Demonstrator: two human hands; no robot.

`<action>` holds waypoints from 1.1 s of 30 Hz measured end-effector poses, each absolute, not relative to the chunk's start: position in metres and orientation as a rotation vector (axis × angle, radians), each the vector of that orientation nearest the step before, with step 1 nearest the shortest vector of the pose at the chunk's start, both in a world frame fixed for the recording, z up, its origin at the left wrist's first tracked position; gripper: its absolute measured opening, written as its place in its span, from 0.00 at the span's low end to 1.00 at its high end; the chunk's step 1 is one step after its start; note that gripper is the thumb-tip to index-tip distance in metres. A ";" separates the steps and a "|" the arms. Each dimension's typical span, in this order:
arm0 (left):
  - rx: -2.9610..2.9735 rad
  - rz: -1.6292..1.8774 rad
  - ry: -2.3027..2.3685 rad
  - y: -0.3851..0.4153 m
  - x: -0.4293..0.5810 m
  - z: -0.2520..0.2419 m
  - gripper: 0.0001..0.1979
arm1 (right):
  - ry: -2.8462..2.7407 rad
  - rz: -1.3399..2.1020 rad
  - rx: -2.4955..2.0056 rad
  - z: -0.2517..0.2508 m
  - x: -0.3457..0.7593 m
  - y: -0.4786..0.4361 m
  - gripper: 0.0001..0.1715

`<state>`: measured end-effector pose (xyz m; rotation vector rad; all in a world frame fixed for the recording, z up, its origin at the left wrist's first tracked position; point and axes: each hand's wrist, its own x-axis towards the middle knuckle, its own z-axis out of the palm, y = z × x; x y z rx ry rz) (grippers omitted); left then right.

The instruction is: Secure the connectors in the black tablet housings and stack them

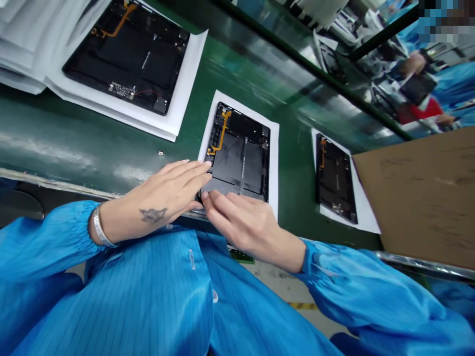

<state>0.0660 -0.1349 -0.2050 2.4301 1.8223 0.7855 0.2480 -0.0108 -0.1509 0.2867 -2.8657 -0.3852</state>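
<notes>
In front of me an opened black tablet (237, 158) lies on a white sheet (273, 148), its battery and an orange flex cable (223, 131) exposed. My left hand (174, 190) lies along the tablet's left edge, fingers stretched out and fairly flat, the fingertips touching the frame. At the near left corner of the tablet, my right hand (239, 215) is curled over with thumb and forefinger pinched together. Whatever sits between those fingertips is too small or hidden to make out. The near edge of the tablet is covered by my right hand.
Another opened tablet (129, 59) rests on stacked white sheets (181, 113) at the left. A third tablet (336, 178) lies on the right beside a cardboard box (419, 193). A dark rail (297, 54) runs behind the green table (297, 198). Beyond it, a co-worker's hands (415, 64) show.
</notes>
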 end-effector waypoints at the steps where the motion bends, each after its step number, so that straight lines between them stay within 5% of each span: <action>1: 2.438 0.788 1.820 -0.134 0.066 -0.205 0.24 | -2.854 -0.394 0.268 -0.152 0.248 -0.012 0.12; 10: 2.387 0.755 1.929 -0.145 0.056 -0.204 0.28 | -2.641 -0.042 -0.080 -0.166 0.267 0.002 0.16; 14: 2.373 0.728 2.036 -0.156 0.052 -0.199 0.24 | -2.245 0.213 -0.523 -0.165 0.275 -0.010 0.23; 17: 2.452 0.757 2.027 -0.158 0.055 -0.195 0.19 | -1.987 0.588 -0.626 -0.163 0.275 -0.022 0.18; 19: 2.520 0.767 1.984 -0.157 0.059 -0.193 0.19 | -2.003 0.672 -0.567 -0.164 0.275 -0.026 0.26; 21: 2.589 0.754 1.926 -0.156 0.062 -0.192 0.20 | -2.098 0.683 -0.431 -0.171 0.277 -0.029 0.31; 27: 2.718 0.781 1.790 -0.151 0.066 -0.196 0.17 | -2.237 0.462 -0.045 -0.208 0.283 -0.033 0.14; 33: 2.694 0.811 1.799 -0.149 0.067 -0.197 0.17 | -2.287 0.272 -0.123 -0.219 0.287 -0.034 0.15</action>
